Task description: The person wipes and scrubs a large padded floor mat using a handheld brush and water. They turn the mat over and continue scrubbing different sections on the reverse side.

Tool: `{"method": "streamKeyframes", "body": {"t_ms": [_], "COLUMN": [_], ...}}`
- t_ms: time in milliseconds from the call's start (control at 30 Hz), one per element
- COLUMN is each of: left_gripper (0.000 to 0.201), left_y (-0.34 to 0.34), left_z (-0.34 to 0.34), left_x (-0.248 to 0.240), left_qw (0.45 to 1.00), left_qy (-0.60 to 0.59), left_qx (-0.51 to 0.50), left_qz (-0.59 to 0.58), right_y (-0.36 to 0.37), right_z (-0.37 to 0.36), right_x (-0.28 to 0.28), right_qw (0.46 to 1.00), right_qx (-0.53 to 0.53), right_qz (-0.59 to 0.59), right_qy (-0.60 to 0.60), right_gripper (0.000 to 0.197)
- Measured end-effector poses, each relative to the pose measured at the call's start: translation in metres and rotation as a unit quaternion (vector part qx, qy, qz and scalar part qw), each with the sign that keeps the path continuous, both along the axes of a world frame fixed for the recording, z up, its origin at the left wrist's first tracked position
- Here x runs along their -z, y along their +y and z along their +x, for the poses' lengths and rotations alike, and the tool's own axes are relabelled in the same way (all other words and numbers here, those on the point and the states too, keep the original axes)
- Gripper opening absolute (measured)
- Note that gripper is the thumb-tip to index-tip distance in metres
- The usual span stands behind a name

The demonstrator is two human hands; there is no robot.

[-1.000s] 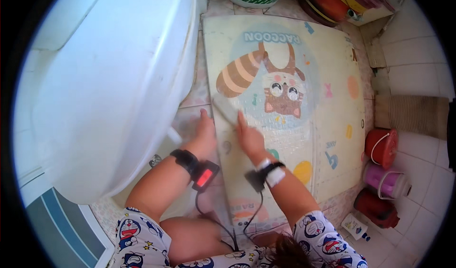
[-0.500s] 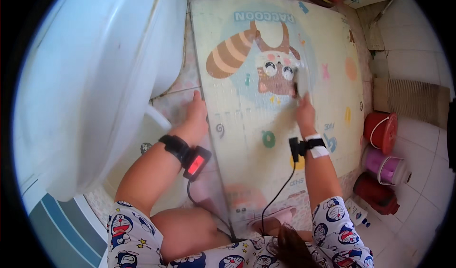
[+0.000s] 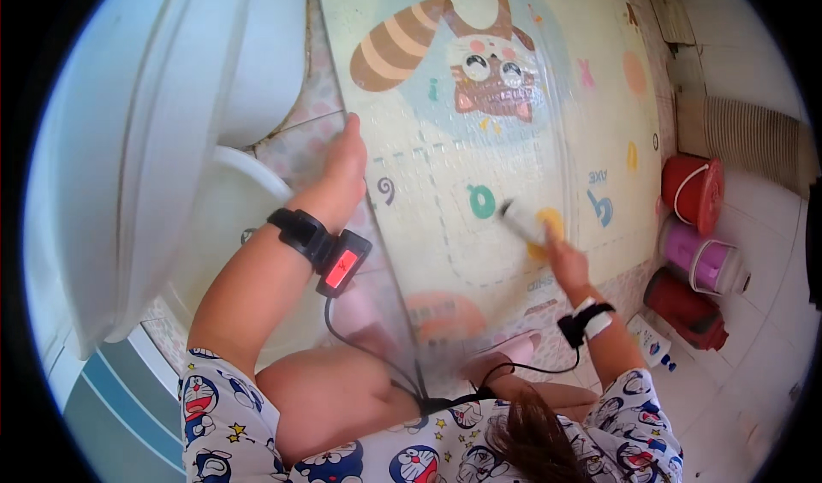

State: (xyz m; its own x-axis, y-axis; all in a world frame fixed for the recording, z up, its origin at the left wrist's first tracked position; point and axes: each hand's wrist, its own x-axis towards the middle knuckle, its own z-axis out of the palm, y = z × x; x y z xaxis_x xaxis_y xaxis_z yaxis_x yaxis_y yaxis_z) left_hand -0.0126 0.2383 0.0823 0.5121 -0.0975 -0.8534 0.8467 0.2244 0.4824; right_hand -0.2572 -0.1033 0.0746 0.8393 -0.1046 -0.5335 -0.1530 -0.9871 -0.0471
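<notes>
A large wet foam play mat [image 3: 445, 175] with a raccoon picture and scattered letters lies before me. My left hand [image 3: 345, 162] is closed at its left edge, with part of the fingers hidden by the mat's border. My right hand [image 3: 565, 260] grips a pale, long brush [image 3: 522, 226] with a dark end, smeared by motion. That brush is over the mat's nearer part, beside a green letter and a yellow figure.
Left of the mat are a white basin [image 3: 265, 170] and a large white appliance-like body [image 3: 171, 98]. Along the right wall stand a red bucket [image 3: 706, 196], a purple-and-white container [image 3: 698, 252], a dark red container [image 3: 685, 307] and a white bottle [image 3: 648, 342].
My right hand has drawn the brush nearer to me, from beside the raccoon's head. My view has shifted, with the left hand still at the mat's edge.
</notes>
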Motion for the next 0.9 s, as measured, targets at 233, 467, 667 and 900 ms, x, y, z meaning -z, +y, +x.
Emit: {"method": "streamKeyframes", "body": {"t_ms": [233, 467, 667, 900], "left_gripper": [0.070, 0.072, 0.073, 0.073], "left_y": [-0.021, -0.013, -0.014, -0.020], "left_z": [-0.001, -0.001, 0.003, 0.007], "left_x": [-0.012, -0.005, 0.001, 0.005], "left_qw": [0.996, 0.997, 0.993, 0.993], "left_qy": [-0.041, -0.024, -0.009, -0.005], "left_qx": [0.078, 0.076, 0.113, 0.110], "left_qz": [0.014, -0.010, 0.026, 0.047], "right_y": [0.089, 0.170, 0.120, 0.162], "right_z": [0.132, 0.044, -0.033, 0.096], "right_x": [0.029, 0.005, -0.028, -0.003], "right_qw": [0.983, 0.971, 0.937, 0.981], "right_qx": [0.105, -0.077, -0.199, -0.102], "right_qz": [0.107, 0.224, 0.264, 0.166], "right_qy": [-0.105, 0.030, 0.112, 0.012], "right_gripper": [0.049, 0.054, 0.059, 0.052]}}
